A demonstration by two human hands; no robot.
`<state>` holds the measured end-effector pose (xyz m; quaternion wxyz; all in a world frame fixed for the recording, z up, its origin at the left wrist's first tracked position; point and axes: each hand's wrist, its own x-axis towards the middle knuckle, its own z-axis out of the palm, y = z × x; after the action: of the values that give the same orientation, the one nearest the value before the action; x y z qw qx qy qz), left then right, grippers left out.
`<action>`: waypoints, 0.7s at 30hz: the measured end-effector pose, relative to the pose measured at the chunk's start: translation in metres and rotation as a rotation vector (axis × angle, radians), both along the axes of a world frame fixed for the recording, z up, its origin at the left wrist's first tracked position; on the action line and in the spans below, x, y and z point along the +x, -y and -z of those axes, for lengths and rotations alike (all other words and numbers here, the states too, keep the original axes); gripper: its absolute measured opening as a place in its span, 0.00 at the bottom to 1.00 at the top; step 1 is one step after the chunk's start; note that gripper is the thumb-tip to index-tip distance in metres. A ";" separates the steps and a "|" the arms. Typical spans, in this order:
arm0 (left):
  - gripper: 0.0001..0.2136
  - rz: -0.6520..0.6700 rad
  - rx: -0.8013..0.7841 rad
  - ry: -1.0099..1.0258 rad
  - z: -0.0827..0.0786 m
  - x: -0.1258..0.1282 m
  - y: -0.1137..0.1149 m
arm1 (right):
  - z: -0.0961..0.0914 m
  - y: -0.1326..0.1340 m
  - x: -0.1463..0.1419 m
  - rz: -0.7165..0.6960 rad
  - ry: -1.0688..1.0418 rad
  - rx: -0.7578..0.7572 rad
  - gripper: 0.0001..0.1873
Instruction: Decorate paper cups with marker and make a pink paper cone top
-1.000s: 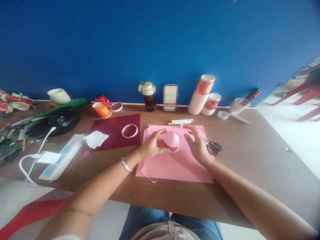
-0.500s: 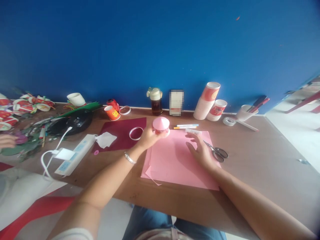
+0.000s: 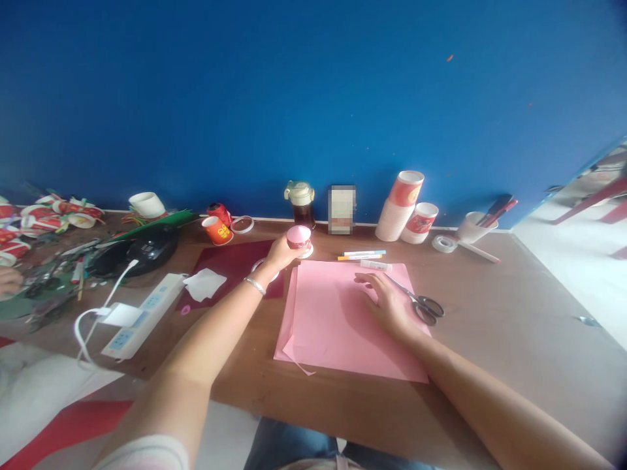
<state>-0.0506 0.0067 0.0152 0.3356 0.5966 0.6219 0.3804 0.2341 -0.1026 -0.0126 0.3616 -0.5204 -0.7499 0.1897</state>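
Observation:
My left hand (image 3: 283, 253) is closed round a red-and-white paper cup (image 3: 304, 250) topped by a pink paper cone (image 3: 298, 235). It holds the cup near the back of the table, in front of a lidded bottle of dark liquid (image 3: 302, 207). Over the pink paper sheets (image 3: 333, 326), my right hand (image 3: 386, 303) has its fingers apart and nothing in them. Black-handled scissors (image 3: 427, 308) lie just to its right, and a small white tube (image 3: 376, 266) lies beyond its fingertips. My left wrist partly hides a white ring (image 3: 264, 269) on dark red paper (image 3: 210, 258).
At the back right stand stacked paper cups (image 3: 396, 215), a tape roll (image 3: 445, 243) and a cup of pens (image 3: 475, 227). Markers (image 3: 362, 255) lie behind the pink sheets. Leftward are a power strip (image 3: 147, 313), an orange cup (image 3: 217, 230) and another person's hand (image 3: 10, 282).
My left hand has carried the cup with its pink cone left and away from the pink sheets. My right hand stays over the sheets, fingers still apart.

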 end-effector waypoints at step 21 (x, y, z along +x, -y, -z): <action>0.31 0.132 0.091 0.150 -0.028 0.000 -0.103 | 0.006 -0.006 -0.001 -0.047 -0.082 -0.100 0.15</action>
<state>-0.0504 0.1101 0.0428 0.3778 0.6208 0.5365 0.4291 0.2332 -0.0970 -0.0190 0.3609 -0.5117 -0.7363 0.2565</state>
